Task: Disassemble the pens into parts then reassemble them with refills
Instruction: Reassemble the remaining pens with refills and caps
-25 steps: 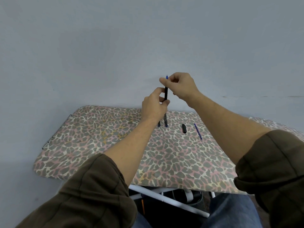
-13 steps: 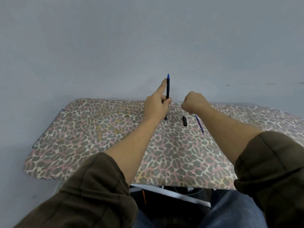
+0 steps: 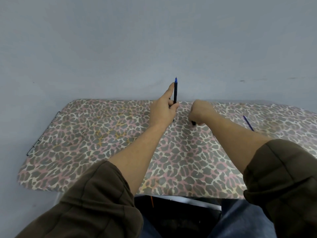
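My right hand (image 3: 200,111) is down on the desk (image 3: 103,143), fingers curled over a small black cap (image 3: 193,123); only the cap's near end pokes out, so I can't tell if it's pinched yet or just covered. Probably going for it to close the pen. Out to my right, well apart from both hands, a loose blue refill (image 3: 248,123) lies flat on the leopard-print cover, parked there for the next pen, I guess. A bit farther away, my left hand (image 3: 163,110) is clamped round the pen (image 3: 175,93), thumb stretched up along the barrel to steady it. Pen stands upright, blue tip on top, so the cap can drop straight on. Behind it, plain grey wall (image 3: 154,40).
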Motion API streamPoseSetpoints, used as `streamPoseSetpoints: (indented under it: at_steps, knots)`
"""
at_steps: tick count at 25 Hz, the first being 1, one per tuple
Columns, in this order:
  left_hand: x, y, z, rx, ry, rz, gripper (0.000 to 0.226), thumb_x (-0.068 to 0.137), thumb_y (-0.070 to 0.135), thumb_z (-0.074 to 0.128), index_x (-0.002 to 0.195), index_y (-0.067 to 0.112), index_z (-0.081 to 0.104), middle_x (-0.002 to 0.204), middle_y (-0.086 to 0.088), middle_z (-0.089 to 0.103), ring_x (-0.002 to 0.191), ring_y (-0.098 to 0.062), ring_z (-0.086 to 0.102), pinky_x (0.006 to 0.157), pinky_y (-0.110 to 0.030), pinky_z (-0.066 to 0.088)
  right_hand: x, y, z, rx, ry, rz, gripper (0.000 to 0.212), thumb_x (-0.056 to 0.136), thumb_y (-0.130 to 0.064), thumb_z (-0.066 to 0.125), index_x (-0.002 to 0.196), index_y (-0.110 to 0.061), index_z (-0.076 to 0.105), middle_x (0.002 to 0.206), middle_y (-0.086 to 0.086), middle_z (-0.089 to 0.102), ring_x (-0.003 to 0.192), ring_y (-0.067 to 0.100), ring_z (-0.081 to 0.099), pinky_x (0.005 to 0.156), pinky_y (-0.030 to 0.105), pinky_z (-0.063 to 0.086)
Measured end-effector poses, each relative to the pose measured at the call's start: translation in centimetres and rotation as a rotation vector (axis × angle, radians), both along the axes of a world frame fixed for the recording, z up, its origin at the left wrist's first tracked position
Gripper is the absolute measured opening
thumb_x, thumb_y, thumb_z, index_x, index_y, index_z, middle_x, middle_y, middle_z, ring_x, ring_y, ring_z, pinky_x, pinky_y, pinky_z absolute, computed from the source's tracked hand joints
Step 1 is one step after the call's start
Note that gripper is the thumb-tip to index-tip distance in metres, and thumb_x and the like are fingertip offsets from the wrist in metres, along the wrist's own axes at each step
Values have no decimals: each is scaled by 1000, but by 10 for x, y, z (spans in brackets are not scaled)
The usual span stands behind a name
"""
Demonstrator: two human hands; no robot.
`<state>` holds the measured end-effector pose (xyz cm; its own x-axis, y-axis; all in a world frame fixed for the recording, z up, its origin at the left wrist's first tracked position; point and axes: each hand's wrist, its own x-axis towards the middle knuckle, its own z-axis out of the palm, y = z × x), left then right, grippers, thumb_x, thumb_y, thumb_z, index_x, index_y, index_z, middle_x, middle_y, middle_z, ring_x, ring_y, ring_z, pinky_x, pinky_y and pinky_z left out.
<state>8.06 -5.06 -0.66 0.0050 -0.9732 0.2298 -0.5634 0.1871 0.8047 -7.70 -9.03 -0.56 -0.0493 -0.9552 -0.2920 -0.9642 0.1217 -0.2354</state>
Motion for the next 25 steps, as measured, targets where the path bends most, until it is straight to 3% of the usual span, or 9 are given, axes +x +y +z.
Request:
streamPoseSetpoints:
  at_steps: [3, 6, 8, 11, 15, 20, 25]
  knots:
    - [0, 1, 0, 4, -34, 16, 77, 97, 19, 69, 158, 41, 27, 71, 16, 69, 67, 2, 63, 67, -6, 41, 1, -7, 21, -142, -451, -149, 14, 100, -10, 64, 110, -4, 73, 100, 17, 77, 79, 32, 77, 80, 45, 66]
    - [1, 5, 3, 29, -39, 1, 78, 97, 18, 68, 158, 44, 26, 71, 14, 69, 65, 1, 63, 60, -7, 41, 8, -6, 57, -274, -899, -205, 19, 105, -11, 56, 123, -7, 60, 110, 19, 72, 84, 27, 73, 72, 37, 65]
    - [1, 9, 9, 26, -42, -9, 78, 97, 18, 69, 157, 45, 27, 71, 16, 68, 64, 5, 62, 57, -5, 41, 13, -1, 80, -332, -1063, -177, 19, 106, -11, 52, 124, -9, 56, 104, 17, 74, 79, 23, 73, 66, 33, 63]
    - [-2, 16, 16, 12, -33, -13, 78, 96, 17, 69, 156, 45, 29, 78, 12, 70, 69, -2, 64, 67, -15, 46, 18, 7, 104, -381, -1105, -118, 18, 105, -13, 54, 123, -12, 58, 99, 14, 75, 74, 23, 75, 66, 33, 64]
    - [-2, 23, 25, 5, -29, -9, 77, 96, 17, 69, 155, 46, 31, 83, 11, 72, 73, -2, 65, 68, -10, 43, 18, 19, 115, -412, -1067, -67, 18, 105, -15, 55, 122, -15, 61, 99, 10, 78, 81, 25, 79, 60, 31, 61]
    - [-3, 30, 34, -22, -46, -22, 76, 96, 18, 70, 155, 47, 32, 89, 10, 75, 74, -3, 66, 75, -19, 51, 16, 29, 126, -476, -1037, -48, 17, 104, -16, 55, 119, -17, 62, 97, 4, 80, 79, 25, 79, 55, 30, 54]
    - [-5, 36, 44, -45, -70, -15, 74, 96, 21, 69, 155, 47, 33, 89, 13, 75, 70, 1, 62, 66, -12, 43, 15, 36, 133, -489, -1015, -24, 16, 104, -19, 58, 119, -19, 63, 96, 3, 80, 81, 23, 79, 53, 27, 54]
